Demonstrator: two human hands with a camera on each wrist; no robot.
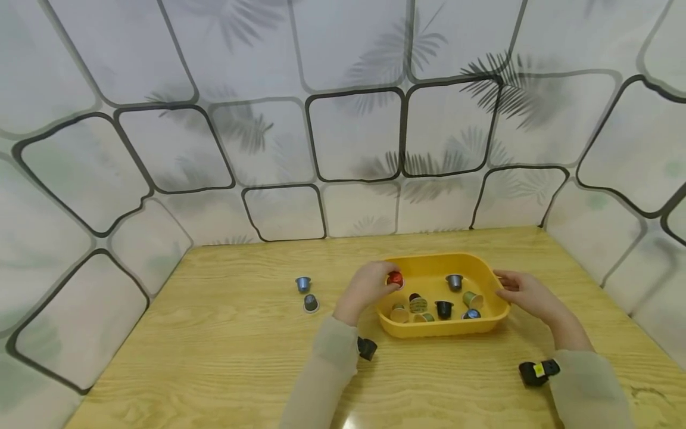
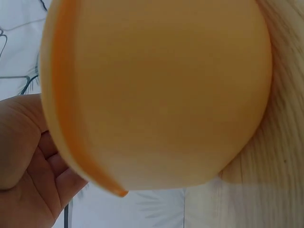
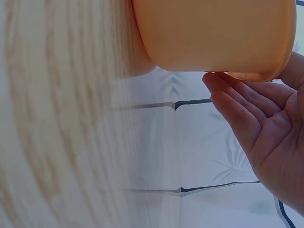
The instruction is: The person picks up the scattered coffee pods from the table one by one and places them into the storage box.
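Note:
At the left end of a yellow plastic tray [image 1: 455,328], my left hand [image 1: 368,287] pinches a red coffee capsule [image 1: 395,279] just inside the rim. The left wrist view shows the tray's outer wall [image 2: 166,95], which hides the capsule; only the palm and part of the fingers appear. My right hand [image 1: 532,297] holds the tray's right end, its fingers [image 3: 237,104] against the outside and its thumb at the rim. Inside the tray lie several capsules, among them a grey-blue one [image 1: 454,282], a black one [image 1: 443,308], a green one [image 1: 473,299] and a blue one [image 1: 471,313].
Left of the tray, a blue capsule [image 1: 303,283] and a dark grey capsule [image 1: 311,303] sit close together on the wooden table [image 1: 214,339]. Patterned white cloth walls [image 1: 354,208] surround the table at the back and both sides.

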